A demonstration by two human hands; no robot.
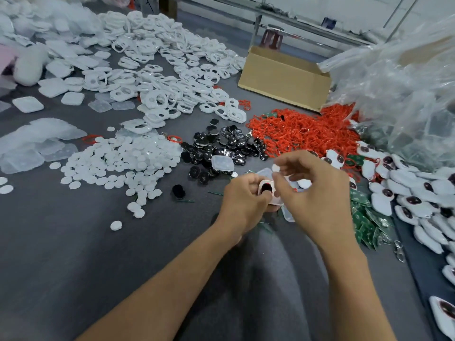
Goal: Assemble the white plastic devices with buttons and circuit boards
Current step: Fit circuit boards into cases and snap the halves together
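Observation:
My left hand (243,198) grips a white plastic shell (267,189) with a dark button seated in it, low over the grey table. My right hand (312,190) hovers just right of the shell, its thumb and forefinger pinching a small white round disc (275,167) above it. More white round discs (118,166) lie heaped to the left. Black glossy buttons (221,148) are piled behind my hands. Green circuit boards (366,217) lie to the right. Empty white shells (172,77) cover the far left of the table.
Red cord loops (302,131) are heaped behind the hands. Finished white devices (418,195) line the right side. A cardboard box (283,80) stands at the back, clear plastic bags (398,82) at the right. Translucent covers (32,146) lie at the left.

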